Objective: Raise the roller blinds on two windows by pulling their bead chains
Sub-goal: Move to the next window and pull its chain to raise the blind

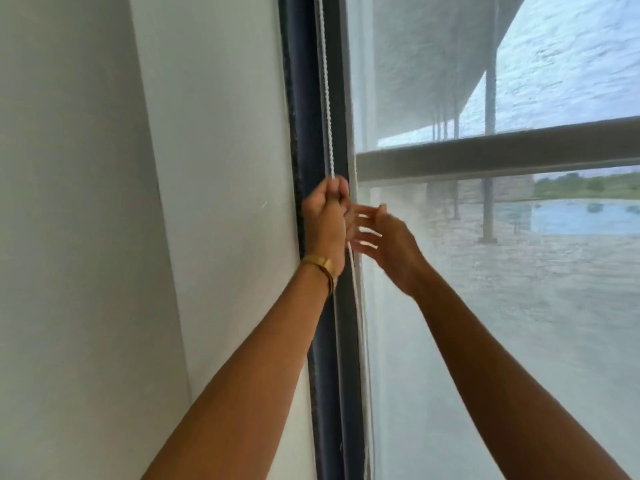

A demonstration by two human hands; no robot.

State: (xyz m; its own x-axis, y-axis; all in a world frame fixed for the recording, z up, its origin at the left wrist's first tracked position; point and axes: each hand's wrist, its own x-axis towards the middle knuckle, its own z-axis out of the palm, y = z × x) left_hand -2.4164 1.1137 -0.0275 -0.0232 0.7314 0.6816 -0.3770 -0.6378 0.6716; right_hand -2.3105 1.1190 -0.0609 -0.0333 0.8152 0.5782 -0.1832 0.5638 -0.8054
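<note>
A white bead chain (327, 98) hangs down the dark window frame (304, 133) at the left edge of the window. My left hand (327, 220) is closed in a fist around the chain at mid height, with a gold bracelet on the wrist. The chain's lower run (356, 306) drops below the fist along the frame. My right hand (384, 244) hovers just right of the fist, fingers spread, holding nothing. A sheer grey roller blind (502, 341) covers the glass down past the bottom of the view; the outdoors shows dimly through it.
A plain white wall (104, 237) fills the left half of the view, with a recessed reveal beside the frame. A horizontal window bar (502, 150) crosses behind the blind at about hand height.
</note>
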